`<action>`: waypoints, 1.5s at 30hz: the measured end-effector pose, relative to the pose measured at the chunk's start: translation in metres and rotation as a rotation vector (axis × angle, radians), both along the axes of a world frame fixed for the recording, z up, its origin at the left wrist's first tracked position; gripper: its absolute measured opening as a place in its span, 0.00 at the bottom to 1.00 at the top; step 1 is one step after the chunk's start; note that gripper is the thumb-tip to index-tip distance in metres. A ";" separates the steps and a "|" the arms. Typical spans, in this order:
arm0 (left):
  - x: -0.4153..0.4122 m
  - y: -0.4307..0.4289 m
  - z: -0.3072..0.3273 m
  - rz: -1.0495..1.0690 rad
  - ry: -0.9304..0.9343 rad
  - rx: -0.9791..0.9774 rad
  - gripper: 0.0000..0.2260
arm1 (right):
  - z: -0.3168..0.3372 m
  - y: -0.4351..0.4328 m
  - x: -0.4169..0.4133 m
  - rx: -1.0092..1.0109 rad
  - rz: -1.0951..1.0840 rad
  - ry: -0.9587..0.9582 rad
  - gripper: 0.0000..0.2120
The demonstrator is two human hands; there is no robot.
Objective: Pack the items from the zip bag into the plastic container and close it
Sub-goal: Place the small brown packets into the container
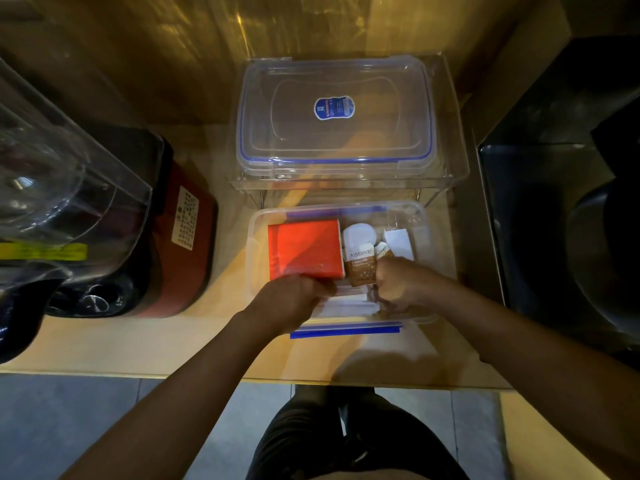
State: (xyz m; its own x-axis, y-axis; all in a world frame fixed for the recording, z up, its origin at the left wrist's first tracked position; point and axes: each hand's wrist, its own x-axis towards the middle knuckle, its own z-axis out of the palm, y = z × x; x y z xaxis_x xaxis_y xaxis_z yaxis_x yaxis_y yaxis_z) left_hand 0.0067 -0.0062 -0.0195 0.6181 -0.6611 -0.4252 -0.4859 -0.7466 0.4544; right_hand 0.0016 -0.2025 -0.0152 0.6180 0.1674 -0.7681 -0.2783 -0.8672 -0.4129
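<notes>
Wooden counter held open plastic container, red packet and brown sachets inside; lid lay behind on clear rack. Left hand and right hand curled closed, pinching zip bag at container's near edge

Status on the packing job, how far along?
Done: orange-red flat packet, brown-and-white sachets and white items sit in the clear plastic container. In hand: left hand and right hand work white packets at the container's near end, by the clear zip bag's blue strip. Left: the clear blue-sealed lid lies apart on the rack, so closing remains.
</notes>
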 end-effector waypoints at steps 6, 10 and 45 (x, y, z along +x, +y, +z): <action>0.001 -0.003 -0.002 0.000 -0.013 -0.007 0.13 | 0.000 0.005 -0.007 0.082 0.071 -0.037 0.08; 0.001 -0.004 -0.001 -0.017 -0.025 0.006 0.13 | 0.004 0.000 -0.006 0.103 0.111 -0.101 0.09; 0.021 -0.072 0.012 0.002 -0.138 -0.099 0.12 | 0.033 -0.029 0.012 0.036 0.060 -0.431 0.07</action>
